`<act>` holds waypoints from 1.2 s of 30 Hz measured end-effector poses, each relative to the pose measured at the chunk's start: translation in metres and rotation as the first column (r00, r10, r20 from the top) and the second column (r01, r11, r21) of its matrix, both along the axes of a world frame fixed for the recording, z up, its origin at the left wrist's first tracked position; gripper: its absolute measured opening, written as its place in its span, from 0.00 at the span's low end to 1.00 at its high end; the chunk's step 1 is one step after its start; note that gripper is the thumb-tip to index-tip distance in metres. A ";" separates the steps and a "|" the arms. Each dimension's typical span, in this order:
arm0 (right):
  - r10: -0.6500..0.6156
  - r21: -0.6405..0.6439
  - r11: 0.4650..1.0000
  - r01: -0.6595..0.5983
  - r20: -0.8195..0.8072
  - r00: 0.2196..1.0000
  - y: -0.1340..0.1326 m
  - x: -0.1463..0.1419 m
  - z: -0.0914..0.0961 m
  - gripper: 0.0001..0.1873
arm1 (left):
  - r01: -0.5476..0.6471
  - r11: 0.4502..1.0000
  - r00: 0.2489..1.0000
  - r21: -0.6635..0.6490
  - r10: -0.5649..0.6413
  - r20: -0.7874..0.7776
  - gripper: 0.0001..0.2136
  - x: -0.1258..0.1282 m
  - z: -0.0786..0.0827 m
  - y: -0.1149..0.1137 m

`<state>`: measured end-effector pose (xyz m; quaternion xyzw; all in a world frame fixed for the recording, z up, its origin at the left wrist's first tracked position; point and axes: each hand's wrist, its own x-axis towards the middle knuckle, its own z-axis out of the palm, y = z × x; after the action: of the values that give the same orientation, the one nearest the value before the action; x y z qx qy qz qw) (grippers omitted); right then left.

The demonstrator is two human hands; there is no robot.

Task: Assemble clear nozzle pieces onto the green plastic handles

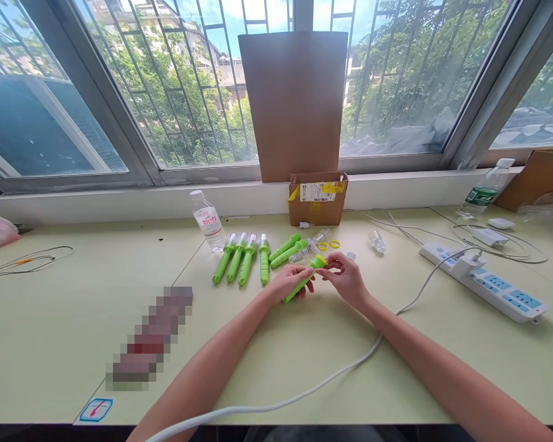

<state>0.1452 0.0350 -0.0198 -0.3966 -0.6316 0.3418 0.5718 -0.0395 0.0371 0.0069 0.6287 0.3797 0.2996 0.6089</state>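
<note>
My left hand (286,281) is wrapped round a green ribbed handle (300,284), holding it tilted above the table. My right hand (345,276) pinches at the handle's upper end, where a yellow ring (321,259) sits. Behind my hands, several finished green handles with clear tips (242,258) lie in a row. Two bare green handles (286,248) lie beside them. Clear plastic caps (376,240) and two loose yellow rings (329,245) lie further back.
A small open cardboard box (317,199) stands by the window sill, with a tall cardboard sheet (297,104) behind it. A water bottle (208,221) stands to the left. A white power strip (488,279) and its cable (304,393) cross the right side.
</note>
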 end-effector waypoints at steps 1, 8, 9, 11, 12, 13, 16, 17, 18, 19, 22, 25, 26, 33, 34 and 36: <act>-0.004 -0.001 1.000 0.004 -0.004 1.000 0.000 0.000 0.000 0.22 | -0.001 1.000 1.000 -0.003 0.001 0.004 0.22 0.000 0.000 0.000; -0.017 0.011 1.000 0.017 -0.010 1.000 -0.001 -0.002 0.001 0.21 | 0.001 0.999 0.999 -0.052 0.002 0.054 0.21 -0.001 0.000 0.001; -0.014 0.018 1.000 0.014 0.001 1.000 -0.002 -0.002 0.002 0.21 | 0.005 0.998 0.998 -0.062 -0.001 0.060 0.21 -0.002 0.001 0.001; -0.003 0.026 1.000 0.002 0.029 1.000 -0.002 -0.002 0.002 0.20 | 0.020 0.997 0.998 -0.078 -0.015 0.068 0.22 -0.003 0.002 0.002; 0.005 0.025 1.000 -0.006 0.040 0.999 -0.002 -0.002 0.002 0.20 | 0.029 0.996 0.997 -0.083 -0.023 0.071 0.22 -0.004 0.002 0.002; 0.012 0.022 1.000 -0.013 0.046 0.999 -0.002 -0.002 0.002 0.20 | 0.036 0.995 0.997 -0.088 -0.029 0.072 0.22 -0.005 0.003 0.002; 0.020 0.011 1.000 -0.020 0.043 0.999 -0.003 -0.002 0.003 0.20 | 0.042 0.994 0.997 -0.101 -0.035 0.072 0.23 -0.006 0.003 0.004; 0.028 0.006 1.000 -0.028 0.036 0.999 -0.003 -0.002 0.003 0.20 | 0.043 0.993 0.997 -0.106 -0.036 0.068 0.23 -0.006 0.002 0.004; 0.042 -0.001 0.999 -0.042 0.026 0.999 -0.003 -0.002 0.004 0.19 | 0.046 0.993 0.997 -0.111 -0.039 0.064 0.23 -0.007 0.002 0.004; 0.059 -0.010 0.998 -0.059 0.012 0.998 -0.003 -0.002 0.005 0.19 | 0.049 0.992 0.997 -0.114 -0.043 0.061 0.23 -0.007 0.002 0.004; 0.090 -0.028 0.996 -0.091 -0.030 0.996 -0.003 -0.003 0.005 0.18 | 0.062 0.992 0.996 -0.113 -0.055 0.066 0.23 -0.007 0.003 0.004; 0.071 -0.020 0.997 -0.072 -0.045 0.996 -0.003 -0.004 0.005 0.18 | 0.065 0.992 0.996 -0.104 -0.058 0.071 0.23 -0.007 0.004 0.004; 0.063 -0.016 0.998 -0.064 -0.047 0.997 -0.003 -0.004 0.005 0.18 | 0.060 0.993 0.997 -0.098 -0.054 0.064 0.23 -0.007 0.004 0.003; 0.021 0.025 0.999 -0.020 -0.046 0.999 -0.005 -0.005 0.005 0.20 | -0.075 0.996 0.997 0.043 0.075 -0.003 0.19 0.000 0.001 -0.001; 0.016 0.029 0.999 -0.015 -0.040 0.999 -0.005 -0.005 0.005 0.20 | -0.101 0.993 0.995 0.055 0.102 -0.003 0.19 0.000 0.001 -0.001; 0.004 0.031 1.000 -0.004 -0.016 1.000 -0.005 -0.004 0.005 0.20 | -0.126 0.990 0.992 0.068 0.126 -0.009 0.18 0.000 0.001 0.000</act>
<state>0.1410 0.0302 -0.0152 -0.3835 -0.6329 0.3362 0.5825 -0.0391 0.0368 0.0077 0.6257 0.4124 0.3458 0.5646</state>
